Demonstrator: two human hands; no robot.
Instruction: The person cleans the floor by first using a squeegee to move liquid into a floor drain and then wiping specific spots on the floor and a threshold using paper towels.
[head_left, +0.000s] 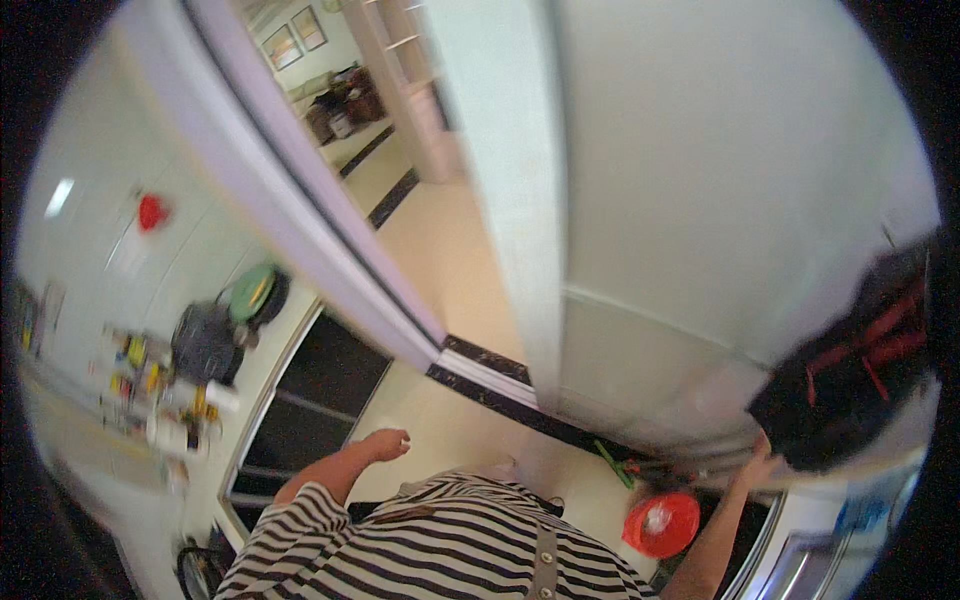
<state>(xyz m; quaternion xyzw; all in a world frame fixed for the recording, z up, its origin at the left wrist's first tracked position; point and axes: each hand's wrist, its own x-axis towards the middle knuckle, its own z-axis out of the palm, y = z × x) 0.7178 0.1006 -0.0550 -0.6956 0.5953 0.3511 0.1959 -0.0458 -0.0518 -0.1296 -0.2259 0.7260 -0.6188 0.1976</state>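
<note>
My left hand (386, 444) hangs over the pale floor tiles, its fingers loosely curled with no clear object in them. To its left are the dark cabinet doors (315, 375). On the right side, my right hand (759, 466) reaches out to the lower edge of a black cloth item with red trim (840, 382), which hangs by the wall. The fingertips meet the cloth or pass behind it; blur hides whether they grip it. Below that arm, a red plastic basin or bucket (661, 525) stands on the floor with something whitish inside.
A sliding-door frame (315, 195) and floor track (487, 375) lead to another room. A counter (262, 405) at left bears bottles, a dark appliance (210, 341) and a green round item (253, 292). A long green object (615, 465) lies near the red basin.
</note>
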